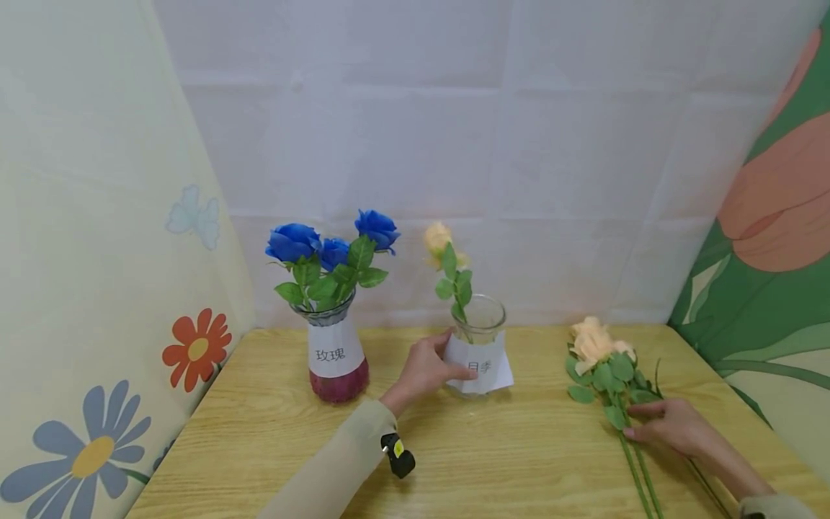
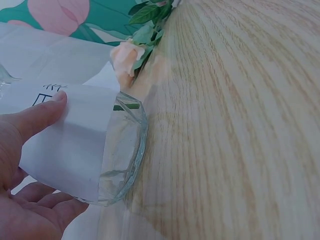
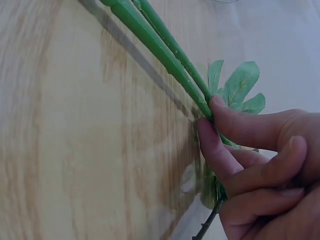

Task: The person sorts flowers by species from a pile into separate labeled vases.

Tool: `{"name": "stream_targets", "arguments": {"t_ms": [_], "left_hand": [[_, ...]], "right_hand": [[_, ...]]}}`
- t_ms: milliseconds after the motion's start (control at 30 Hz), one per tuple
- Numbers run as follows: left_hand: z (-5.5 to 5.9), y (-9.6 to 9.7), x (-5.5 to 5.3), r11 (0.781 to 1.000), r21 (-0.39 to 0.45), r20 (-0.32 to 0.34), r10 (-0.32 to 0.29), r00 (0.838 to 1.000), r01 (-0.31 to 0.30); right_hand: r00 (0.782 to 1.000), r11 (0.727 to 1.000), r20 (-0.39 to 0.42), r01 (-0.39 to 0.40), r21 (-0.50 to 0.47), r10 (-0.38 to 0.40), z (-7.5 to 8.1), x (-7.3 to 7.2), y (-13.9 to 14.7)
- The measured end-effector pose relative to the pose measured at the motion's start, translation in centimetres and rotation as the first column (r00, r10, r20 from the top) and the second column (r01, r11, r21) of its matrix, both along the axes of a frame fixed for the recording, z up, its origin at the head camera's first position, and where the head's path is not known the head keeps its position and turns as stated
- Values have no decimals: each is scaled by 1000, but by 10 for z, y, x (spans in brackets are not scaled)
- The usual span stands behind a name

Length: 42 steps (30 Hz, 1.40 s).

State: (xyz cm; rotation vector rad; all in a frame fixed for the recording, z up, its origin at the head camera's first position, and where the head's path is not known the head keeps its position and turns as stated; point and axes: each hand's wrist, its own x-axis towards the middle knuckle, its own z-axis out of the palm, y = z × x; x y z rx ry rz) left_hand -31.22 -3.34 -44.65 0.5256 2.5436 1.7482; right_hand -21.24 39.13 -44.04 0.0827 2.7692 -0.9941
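Note:
My left hand [image 1: 424,369] grips a clear glass vase [image 1: 483,334] round its white paper label [image 2: 75,140], thumb on the front. A single peach flower stem [image 1: 460,313] leans in that vase, its bloom [image 1: 438,238] up to the left. On the right, my right hand [image 1: 676,429] pinches green stems [image 3: 165,52] between thumb and fingertip. Those stems carry peach flowers [image 1: 593,342], whose heads lie toward the back of the table. A darker stem [image 3: 206,225] runs beneath the hand.
Left of the gripped vase stands another vase [image 1: 339,386], labelled, purplish-red at its base, with several blue roses [image 1: 294,242]. The wooden table [image 1: 519,461] meets a white cloth backdrop [image 1: 421,144]. Printed floral panels [image 1: 78,288] flank both sides.

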Motion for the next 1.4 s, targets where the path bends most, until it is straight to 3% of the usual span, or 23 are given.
{"name": "stream_targets", "arguments": {"t_ms": [233, 533, 800, 1133, 1400], "left_hand": [[1, 0, 0, 1000, 1, 7, -6, 1000, 6], [1, 1, 0, 1000, 7, 15, -6, 1000, 5], [1, 1, 0, 1000, 12, 15, -6, 1000, 6], [0, -1, 0, 1000, 11, 14, -15, 1000, 15], [-1, 0, 0, 1000, 17, 19, -5, 1000, 4]], "right_hand": [[998, 989, 59, 17, -145, -8, 3, 3, 3], [992, 972, 123, 17, -236, 13, 6, 5, 6], [993, 953, 113, 45, -298, -11, 7, 10, 5], [994, 907, 110, 54, -417, -9, 8, 18, 5], [989, 887, 105, 140, -441, -104, 16, 24, -2]]}}
